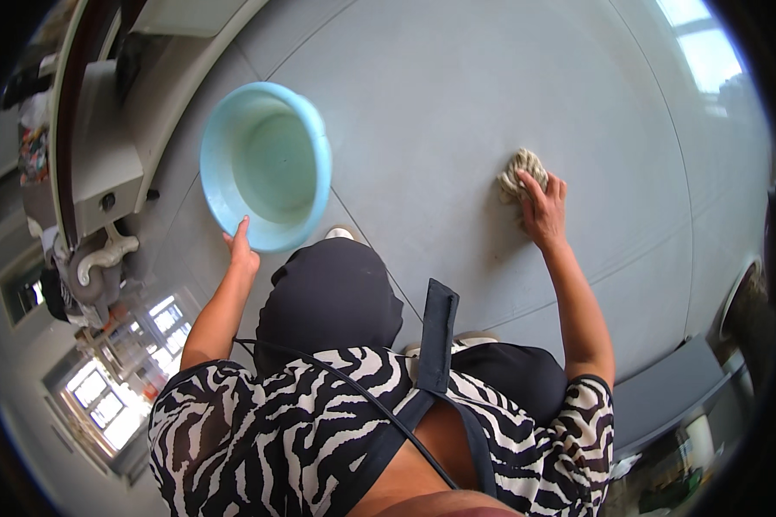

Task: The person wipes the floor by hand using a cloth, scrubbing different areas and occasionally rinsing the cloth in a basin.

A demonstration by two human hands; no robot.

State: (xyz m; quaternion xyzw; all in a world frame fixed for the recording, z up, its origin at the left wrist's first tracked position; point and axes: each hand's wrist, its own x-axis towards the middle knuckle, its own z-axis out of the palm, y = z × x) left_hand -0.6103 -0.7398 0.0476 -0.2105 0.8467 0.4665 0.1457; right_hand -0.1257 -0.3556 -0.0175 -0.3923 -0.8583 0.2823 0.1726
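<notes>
A light blue plastic basin with some water in it stands on the grey tiled floor, left of my knee. My left hand grips its near rim, the thumb over the edge and the other fingers mostly hidden beneath. Over to the right, a crumpled beige cloth lies bunched against the floor under my right hand, whose fingers hold it from above.
Along the left runs a white cabinet-like fixture with a raised edge. A grey bench or ledge stands at the lower right, near a round container. My shoe is beside the basin.
</notes>
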